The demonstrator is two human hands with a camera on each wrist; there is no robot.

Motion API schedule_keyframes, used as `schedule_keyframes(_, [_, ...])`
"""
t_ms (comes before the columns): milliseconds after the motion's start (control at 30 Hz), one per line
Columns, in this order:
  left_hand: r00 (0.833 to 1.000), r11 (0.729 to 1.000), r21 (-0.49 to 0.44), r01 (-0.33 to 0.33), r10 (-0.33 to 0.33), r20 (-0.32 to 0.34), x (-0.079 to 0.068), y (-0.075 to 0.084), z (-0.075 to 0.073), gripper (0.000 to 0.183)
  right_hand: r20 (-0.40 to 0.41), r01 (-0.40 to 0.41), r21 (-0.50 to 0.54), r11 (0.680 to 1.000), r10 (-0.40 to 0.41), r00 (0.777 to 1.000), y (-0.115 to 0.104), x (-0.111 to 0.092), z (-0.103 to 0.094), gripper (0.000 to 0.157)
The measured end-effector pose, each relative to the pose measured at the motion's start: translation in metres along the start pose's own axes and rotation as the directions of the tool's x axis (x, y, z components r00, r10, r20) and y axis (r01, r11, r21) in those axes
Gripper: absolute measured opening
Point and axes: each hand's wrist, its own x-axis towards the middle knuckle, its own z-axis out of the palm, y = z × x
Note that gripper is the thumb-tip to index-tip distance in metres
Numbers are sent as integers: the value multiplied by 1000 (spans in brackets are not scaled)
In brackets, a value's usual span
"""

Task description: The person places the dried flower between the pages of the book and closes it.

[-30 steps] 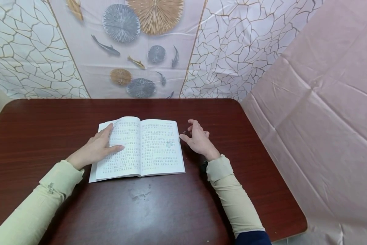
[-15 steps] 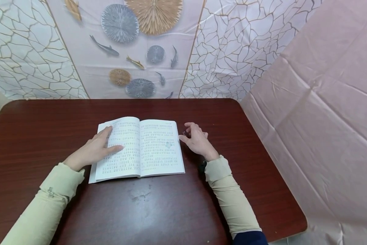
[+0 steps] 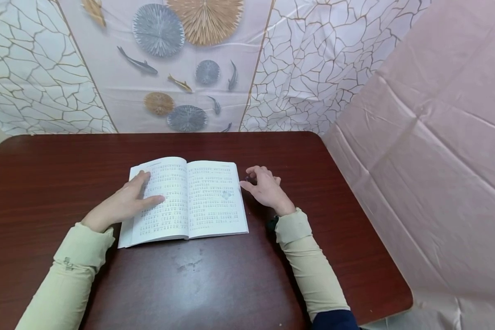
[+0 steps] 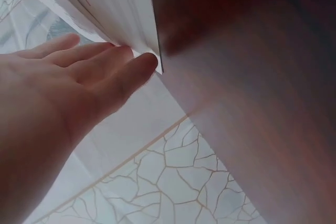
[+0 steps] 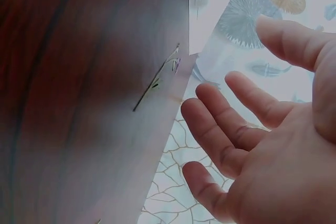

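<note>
An open book [image 3: 214,213] with printed pages lies on the dark red-brown table. Across the outer part of its left page rests my left hand [image 3: 121,204], fingers spread and thumb pointing toward the middle fold. In the left wrist view, the fingertips of the left hand [image 4: 68,85] meet the edge of the book [image 4: 123,11]. My right hand [image 3: 268,189] is just right of the book, thumb near the page edge and fingers loosely bent. Close to it, the right wrist view shows a thin dark sprig [image 5: 152,83] with small purple bits on the table, outside the right hand [image 5: 268,140].
The table [image 3: 189,284] has rounded corners, and some marks show on it below the book. Behind it hangs a patterned cloth [image 3: 181,73] with fish and round motifs. A plain pinkish cloth [image 3: 429,151] slopes along the right side.
My right hand has lowered slightly, its fingers bending more around the spot by the sprig. The left hand stays on the left page. The head view has shifted a little.
</note>
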Motion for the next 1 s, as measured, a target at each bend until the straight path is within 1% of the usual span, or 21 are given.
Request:
schedule_keyframes(100, [1000, 1000, 3, 7, -7, 9, -1, -1, 1, 105, -6, -11, -3, 1000, 11, 1000, 1, -1, -2, 47])
schedule_keyframes(233, [1000, 999, 31, 23, -24, 19, -1, -1, 3, 108, -7, -27, -15, 1000, 27, 1000, 3, -2, -3, 47])
schedule_keyframes(467, [1000, 998, 66, 14, -14, 2, -1, 2, 4, 106, 1, -52, -48, 998, 52, 999, 7, -3, -4, 49])
schedule_keyframes(633, [1000, 998, 57, 7, -8, 3, -1, 3, 3, 104, -6, -53, -58, 997, 53, 999, 8, -3, -5, 48])
schedule_keyframes(867, [1000, 1000, 10, -1, 1, -1, -3, 2, 3, 103, 4, -63, -54, 997, 63, 998, 10, -4, -4, 48])
schedule_keyframes(1000, [1000, 1000, 16, 0, 0, -10, -4, 6, 2, 101, 7, -56, -70, 996, 57, 998, 11, -3, -2, 47])
